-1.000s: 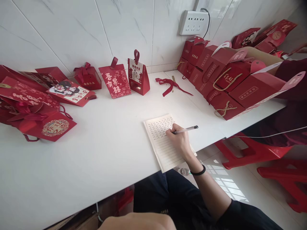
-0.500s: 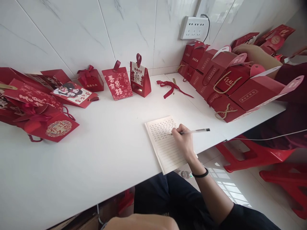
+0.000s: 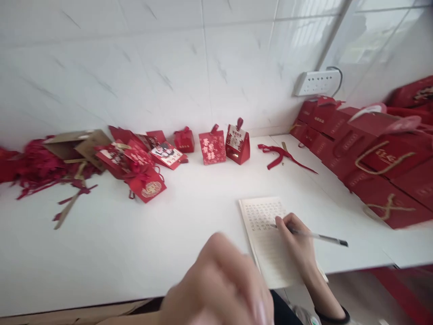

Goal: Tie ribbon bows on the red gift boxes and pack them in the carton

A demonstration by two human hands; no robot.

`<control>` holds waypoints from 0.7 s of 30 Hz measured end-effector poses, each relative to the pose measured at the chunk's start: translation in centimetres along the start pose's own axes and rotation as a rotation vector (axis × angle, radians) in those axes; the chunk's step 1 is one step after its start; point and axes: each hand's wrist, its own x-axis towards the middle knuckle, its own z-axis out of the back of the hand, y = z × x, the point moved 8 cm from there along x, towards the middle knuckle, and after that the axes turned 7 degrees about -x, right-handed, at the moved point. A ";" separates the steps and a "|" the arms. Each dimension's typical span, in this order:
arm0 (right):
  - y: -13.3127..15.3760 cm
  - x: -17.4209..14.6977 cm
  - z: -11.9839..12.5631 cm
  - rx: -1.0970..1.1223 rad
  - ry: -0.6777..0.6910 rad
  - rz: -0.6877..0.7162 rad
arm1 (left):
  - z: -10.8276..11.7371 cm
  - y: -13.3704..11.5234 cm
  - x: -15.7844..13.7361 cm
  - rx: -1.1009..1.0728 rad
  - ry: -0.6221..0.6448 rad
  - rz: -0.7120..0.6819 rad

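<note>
My right hand point(image 3: 299, 241) is closed around a clear-barrelled pen with a black end cap point(image 3: 326, 238), its tip down on the page. Under that hand lies a lined notebook point(image 3: 267, 259), its upper lines filled with small handwritten characters and the lower lines blank. Close to the camera, my left hand point(image 3: 219, 284) is raised in front of the table edge. Its fingers are curled in a loose fist, blurred, and nothing shows in them; it overlaps the notebook's lower left side in the view.
Red gift boxes point(image 3: 352, 149) are stacked at the right. Other red boxes point(image 3: 150, 189), an open brown box point(image 3: 71, 146) and tangled red ribbon point(image 3: 40, 167) lie at the left. Two small boxes point(image 3: 212, 149) stand by the wall, near loose ribbons point(image 3: 279, 153). A socket strip point(image 3: 318, 83) is wall-mounted.
The view has swung left, showing the brown box and ribbon pile. My left hand has come up into view from the bottom edge. My right hand still holds the pen on the page.
</note>
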 end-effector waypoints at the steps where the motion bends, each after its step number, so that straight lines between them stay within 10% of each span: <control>1: -0.1 -0.1 -0.1 0.001 0.009 -0.009 | -1.2 0.4 1.0 -0.026 0.041 -0.046; 6: -1.5 0.0 -1.0 -0.039 0.104 -0.039 | -3.1 4.4 3.9 0.023 0.164 0.062; 11: -2.0 -0.1 -1.7 -0.037 0.165 -0.020 | -1.3 4.1 5.7 0.549 0.295 0.146; 16: -1.5 -0.6 -1.9 -0.015 0.192 -0.006 | 10.4 1.0 10.6 1.214 -0.161 0.074; 21: -1.6 -0.9 -2.6 -0.026 0.277 0.023 | 22.7 -3.1 10.9 1.377 -0.598 0.130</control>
